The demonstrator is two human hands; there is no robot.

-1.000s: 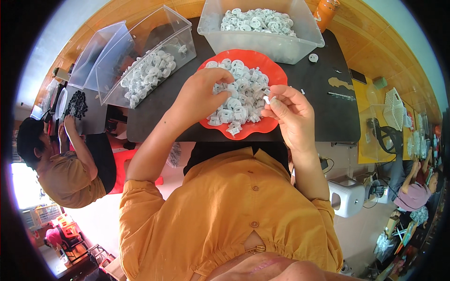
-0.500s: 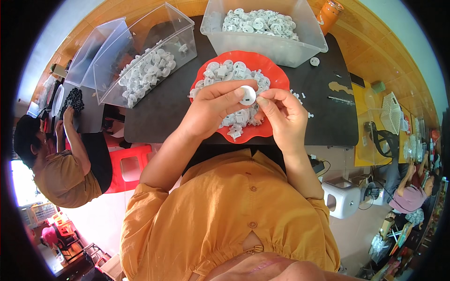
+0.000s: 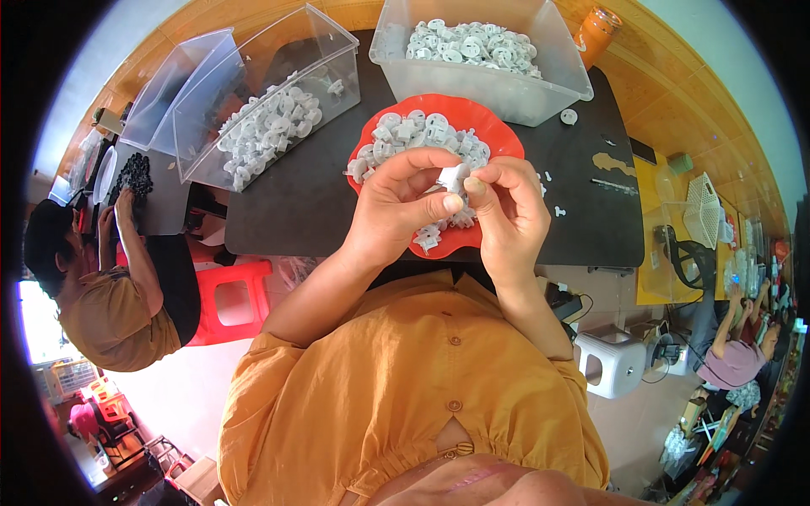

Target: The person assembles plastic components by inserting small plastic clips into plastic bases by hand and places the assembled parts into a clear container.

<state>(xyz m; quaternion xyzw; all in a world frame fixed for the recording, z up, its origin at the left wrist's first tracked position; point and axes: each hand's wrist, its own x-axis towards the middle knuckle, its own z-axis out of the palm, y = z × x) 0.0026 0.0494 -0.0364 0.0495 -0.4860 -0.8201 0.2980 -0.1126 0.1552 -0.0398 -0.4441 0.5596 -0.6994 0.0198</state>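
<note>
Two grips are being used over the red dish (image 3: 504, 139): by the left hand (image 3: 396, 201) a white plastic part (image 3: 453, 177) is being clamped, and by the right hand (image 3: 511, 207) its right edge is being pinched, though whether anything smaller is being gripped there cannot be told. Good control is probably being served best by the left grip being steadied and only light, square pressure being applied from the right.

mustard top (image 3: 380, 379) | matching buttons (image 3: 454, 406) | short sleeves (image 3: 257, 371) | gold-toned neck ornament (image 3: 458, 449)
</note>
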